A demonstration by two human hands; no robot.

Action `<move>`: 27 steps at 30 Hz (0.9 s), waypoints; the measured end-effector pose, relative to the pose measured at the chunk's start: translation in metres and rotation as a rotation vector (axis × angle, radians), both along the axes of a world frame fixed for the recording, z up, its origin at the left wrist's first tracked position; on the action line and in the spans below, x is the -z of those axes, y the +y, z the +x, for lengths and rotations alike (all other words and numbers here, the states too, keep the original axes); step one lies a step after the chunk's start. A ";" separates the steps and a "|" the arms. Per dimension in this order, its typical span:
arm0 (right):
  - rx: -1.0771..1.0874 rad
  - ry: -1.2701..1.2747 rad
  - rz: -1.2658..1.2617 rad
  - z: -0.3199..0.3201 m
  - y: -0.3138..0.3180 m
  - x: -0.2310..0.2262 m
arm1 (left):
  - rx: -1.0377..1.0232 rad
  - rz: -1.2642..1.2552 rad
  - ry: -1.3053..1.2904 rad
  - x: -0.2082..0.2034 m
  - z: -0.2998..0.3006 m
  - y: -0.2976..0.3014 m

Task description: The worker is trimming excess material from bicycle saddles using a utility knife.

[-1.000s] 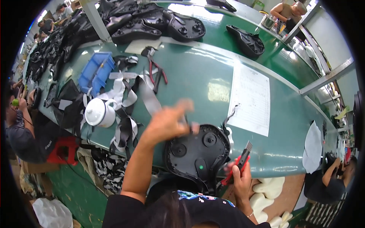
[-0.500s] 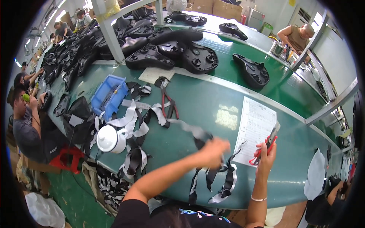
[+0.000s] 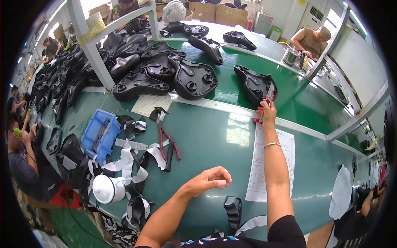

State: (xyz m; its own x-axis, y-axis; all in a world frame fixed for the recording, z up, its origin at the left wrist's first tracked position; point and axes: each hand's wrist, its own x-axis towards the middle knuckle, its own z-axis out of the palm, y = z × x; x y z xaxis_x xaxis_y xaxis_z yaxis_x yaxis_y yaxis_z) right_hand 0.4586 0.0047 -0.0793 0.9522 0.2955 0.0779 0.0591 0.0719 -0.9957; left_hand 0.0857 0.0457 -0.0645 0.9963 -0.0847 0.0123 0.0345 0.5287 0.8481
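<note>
My right hand (image 3: 269,113) is closed around a red-handled utility knife (image 3: 269,96), its metal end pointing up. The hand has reached forward to the near end of a black bicycle saddle (image 3: 247,78), which lies underside up; the knife overlaps the saddle in view, and contact cannot be told. My left hand (image 3: 209,180) hovers over the green table with fingers loosely curved and apart from the thumb, holding nothing. Close to my body lie a black strip (image 3: 233,211) and a pale strip (image 3: 253,223). A printed sheet (image 3: 255,175) lies partly under my right forearm.
Red-handled pliers (image 3: 160,134), a blue bin (image 3: 109,138), a white enamel mug (image 3: 108,189) and tangled strips (image 3: 124,160) are at left. Many saddles (image 3: 196,80) are piled beyond, near a metal post (image 3: 93,49). Other people (image 3: 312,41) work around the tables.
My right hand has carried the knife forward to the saddle. My left hand has let go of the dark strips and moved left, its fingers loosening. The view has shifted.
</note>
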 end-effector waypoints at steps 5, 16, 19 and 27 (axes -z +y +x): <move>-0.075 0.064 0.277 -0.080 -0.035 0.010 | -0.351 -0.067 0.004 0.008 0.000 0.004; -0.862 0.438 -0.186 -0.344 -0.229 -0.045 | -0.674 -0.005 0.363 -0.011 -0.034 0.003; -0.726 0.403 -0.128 -0.344 -0.260 -0.046 | -0.603 0.134 0.380 -0.029 -0.066 0.003; -0.732 -0.967 -0.476 -0.309 -0.231 -0.080 | -0.374 0.307 0.531 -0.084 -0.089 0.002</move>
State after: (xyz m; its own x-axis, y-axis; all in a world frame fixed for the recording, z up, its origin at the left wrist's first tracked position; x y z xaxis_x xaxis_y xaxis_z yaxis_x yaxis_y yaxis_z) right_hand 0.1496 -0.2259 0.0010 0.1769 0.9074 0.3812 0.8596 0.0462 -0.5088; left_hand -0.0033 0.0477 0.0193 0.8240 0.3413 -0.4522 0.3474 0.3262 0.8792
